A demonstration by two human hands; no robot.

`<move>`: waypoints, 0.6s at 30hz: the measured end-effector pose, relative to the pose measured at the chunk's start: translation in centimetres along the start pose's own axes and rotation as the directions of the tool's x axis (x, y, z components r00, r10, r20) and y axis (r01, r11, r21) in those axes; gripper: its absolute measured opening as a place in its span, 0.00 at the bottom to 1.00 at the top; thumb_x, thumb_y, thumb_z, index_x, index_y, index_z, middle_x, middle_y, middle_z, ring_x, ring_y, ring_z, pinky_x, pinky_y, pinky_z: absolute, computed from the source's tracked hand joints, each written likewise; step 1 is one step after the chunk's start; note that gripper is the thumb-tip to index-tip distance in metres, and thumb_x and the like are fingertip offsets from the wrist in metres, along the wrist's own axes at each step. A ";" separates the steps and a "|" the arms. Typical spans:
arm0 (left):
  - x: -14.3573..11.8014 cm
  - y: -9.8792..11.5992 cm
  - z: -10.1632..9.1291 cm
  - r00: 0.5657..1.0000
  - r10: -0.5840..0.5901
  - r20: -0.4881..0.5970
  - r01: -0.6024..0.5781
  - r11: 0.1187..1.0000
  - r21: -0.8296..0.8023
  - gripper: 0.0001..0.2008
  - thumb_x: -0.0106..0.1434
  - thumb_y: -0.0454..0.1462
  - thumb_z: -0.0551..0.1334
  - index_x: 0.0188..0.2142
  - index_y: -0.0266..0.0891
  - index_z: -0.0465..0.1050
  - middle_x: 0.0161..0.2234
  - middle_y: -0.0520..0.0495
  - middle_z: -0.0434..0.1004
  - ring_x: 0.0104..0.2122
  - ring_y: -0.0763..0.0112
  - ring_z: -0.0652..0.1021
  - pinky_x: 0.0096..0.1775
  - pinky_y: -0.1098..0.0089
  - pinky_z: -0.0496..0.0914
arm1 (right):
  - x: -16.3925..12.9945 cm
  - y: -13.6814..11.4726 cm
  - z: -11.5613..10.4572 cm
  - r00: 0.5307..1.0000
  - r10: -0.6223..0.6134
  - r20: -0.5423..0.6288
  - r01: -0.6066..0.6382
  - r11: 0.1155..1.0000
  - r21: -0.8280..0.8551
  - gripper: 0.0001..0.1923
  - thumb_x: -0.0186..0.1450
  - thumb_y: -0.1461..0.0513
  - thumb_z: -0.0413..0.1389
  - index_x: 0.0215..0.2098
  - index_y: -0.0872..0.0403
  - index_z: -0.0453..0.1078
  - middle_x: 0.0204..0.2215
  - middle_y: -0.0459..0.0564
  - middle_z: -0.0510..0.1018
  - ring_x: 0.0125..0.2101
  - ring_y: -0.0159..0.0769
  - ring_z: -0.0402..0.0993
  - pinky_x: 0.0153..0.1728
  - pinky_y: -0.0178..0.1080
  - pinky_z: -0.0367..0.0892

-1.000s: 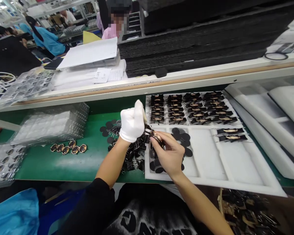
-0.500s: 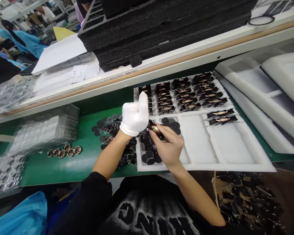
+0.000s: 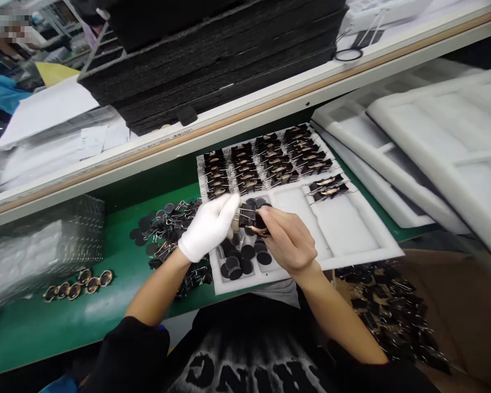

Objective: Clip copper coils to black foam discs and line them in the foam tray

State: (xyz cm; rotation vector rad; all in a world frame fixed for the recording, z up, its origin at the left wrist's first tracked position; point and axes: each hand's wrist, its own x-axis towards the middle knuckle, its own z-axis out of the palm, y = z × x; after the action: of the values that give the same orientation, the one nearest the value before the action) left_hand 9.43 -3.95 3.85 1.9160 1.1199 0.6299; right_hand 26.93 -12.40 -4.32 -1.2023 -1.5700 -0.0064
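On the far left of the green bench [image 3: 45,322] we see a short row of gold-rimmed oval pieces [image 3: 76,285] lying loose, not yet clipped, w/ a stack of clear blister trays [image 3: 41,251] behind them. Next along, a heap of black binder clips and dark round pads [image 3: 166,234] sits on the bench as stock yet to be used. Our gloved left hand [image 3: 207,229] is closed around a binder clip assembly [image 3: 249,217], and our bare right hand [image 3: 288,240] pinches the same piece from the other side; both hold it just above the near-left compartment of the white foam tray [image 3: 352,256], where more round pads [image 3: 241,256] lie. Further right, the tray's back row is packed w/ finished clipped pieces [image 3: 265,161], approx. four columns, plus two more [image 3: 327,186] starting the next compartment. The middle and right compartments are mostly bare, so we judge the tray maybe half filled. A box of more clips [image 3: 393,316] sits low right.
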 end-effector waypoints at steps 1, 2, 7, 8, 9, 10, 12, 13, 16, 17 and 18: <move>-0.1 0.0 0.2 0.994 -0.048 0.098 0.057 0.995 -0.084 0.21 0.75 0.52 0.52 0.43 0.41 0.78 0.20 0.53 0.73 0.18 0.72 0.73 0.24 0.69 0.68 | 0.1 0.3 -1.1 0.999 0.010 0.051 -0.008 0.999 -0.041 0.21 0.71 0.63 0.61 0.60 0.41 0.75 0.52 0.51 0.84 0.54 0.51 0.81 0.50 0.51 0.80; -0.2 0.0 0.4 0.985 -0.065 0.160 0.088 0.986 -0.140 0.21 0.75 0.51 0.53 0.44 0.41 0.78 0.20 0.54 0.71 0.17 0.72 0.72 0.23 0.70 0.68 | 0.3 0.4 -2.2 0.994 0.029 0.102 -0.023 0.998 -0.063 0.23 0.70 0.61 0.64 0.63 0.41 0.73 0.57 0.53 0.81 0.57 0.53 0.78 0.53 0.53 0.78; -0.6 -0.4 1.9 0.969 0.055 0.241 -0.071 0.996 0.056 0.17 0.74 0.44 0.55 0.54 0.45 0.77 0.37 0.50 0.83 0.31 0.69 0.81 0.37 0.68 0.75 | 1.3 0.0 -6.9 0.827 0.269 0.493 -0.378 0.916 0.133 0.47 0.63 0.49 0.69 0.74 0.45 0.57 0.65 0.57 0.73 0.63 0.55 0.72 0.60 0.56 0.72; -0.8 -0.5 2.2 0.952 0.094 0.291 -0.131 0.985 0.113 0.17 0.74 0.43 0.55 0.55 0.46 0.76 0.41 0.50 0.84 0.34 0.68 0.82 0.41 0.67 0.75 | 1.4 0.0 -7.3 0.759 0.314 0.570 -0.478 0.864 0.161 0.41 0.66 0.51 0.67 0.73 0.44 0.60 0.60 0.55 0.78 0.59 0.51 0.77 0.57 0.52 0.75; -1.0 -0.5 2.6 0.928 0.131 0.349 -0.193 0.969 0.151 0.17 0.74 0.43 0.55 0.56 0.46 0.76 0.42 0.50 0.84 0.36 0.67 0.82 0.43 0.66 0.75 | 1.4 0.1 -7.7 0.694 0.349 0.630 -0.559 0.813 0.166 0.34 0.67 0.53 0.66 0.70 0.44 0.65 0.54 0.52 0.82 0.54 0.47 0.81 0.54 0.48 0.77; -1.2 -0.6 2.8 0.898 0.162 0.410 -0.251 0.952 0.174 0.17 0.74 0.44 0.56 0.57 0.47 0.75 0.40 0.50 0.84 0.37 0.66 0.82 0.43 0.66 0.74 | 1.3 0.3 -7.9 0.641 0.375 0.670 -0.616 0.772 0.158 0.28 0.68 0.55 0.65 0.66 0.45 0.71 0.48 0.50 0.85 0.49 0.45 0.83 0.51 0.45 0.78; -1.7 -0.6 3.1 0.839 0.207 0.503 -0.350 0.913 0.208 0.20 0.74 0.45 0.57 0.62 0.46 0.70 0.38 0.50 0.84 0.37 0.64 0.82 0.42 0.65 0.74 | 1.3 1.0 -8.7 0.578 0.403 0.709 -0.672 0.728 0.134 0.23 0.66 0.57 0.66 0.59 0.46 0.77 0.42 0.48 0.86 0.43 0.43 0.84 0.47 0.43 0.79; -1.9 -0.6 3.0 0.818 0.226 0.528 -0.393 0.891 0.227 0.23 0.73 0.46 0.57 0.65 0.45 0.67 0.38 0.49 0.84 0.38 0.63 0.82 0.42 0.64 0.74 | 1.3 1.6 -9.3 0.567 0.406 0.717 -0.675 0.727 0.122 0.21 0.65 0.58 0.67 0.56 0.47 0.79 0.41 0.48 0.86 0.42 0.43 0.84 0.47 0.44 0.79; -2.6 -0.9 2.2 0.808 0.260 0.529 -0.466 0.832 0.302 0.27 0.74 0.47 0.57 0.68 0.42 0.61 0.45 0.44 0.83 0.43 0.58 0.82 0.45 0.60 0.74 | 1.7 4.3 -12.3 0.600 0.427 0.676 -0.600 0.800 0.027 0.15 0.65 0.59 0.66 0.51 0.47 0.81 0.44 0.48 0.86 0.43 0.44 0.84 0.49 0.47 0.79; -2.8 -1.1 1.9 0.813 0.261 0.521 -0.471 0.821 0.323 0.26 0.74 0.47 0.55 0.68 0.41 0.62 0.47 0.43 0.83 0.45 0.58 0.82 0.46 0.59 0.74 | 2.0 5.6 -13.4 0.627 0.427 0.651 -0.541 0.841 -0.030 0.13 0.66 0.59 0.65 0.50 0.46 0.82 0.44 0.48 0.86 0.43 0.44 0.84 0.48 0.48 0.79; -3.0 -1.3 1.5 0.819 0.257 0.514 -0.468 0.816 0.338 0.24 0.75 0.46 0.54 0.66 0.42 0.64 0.49 0.43 0.83 0.46 0.58 0.82 0.47 0.59 0.74 | 2.3 7.1 -14.5 0.664 0.418 0.620 -0.464 0.881 -0.097 0.12 0.67 0.60 0.64 0.49 0.46 0.82 0.43 0.47 0.86 0.41 0.44 0.84 0.47 0.49 0.79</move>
State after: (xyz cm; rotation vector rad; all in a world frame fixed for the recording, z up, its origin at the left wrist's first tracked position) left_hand 8.47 -6.85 1.86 2.5571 0.6173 0.0927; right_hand 42.53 -15.56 -0.83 -1.6067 -1.7622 0.8534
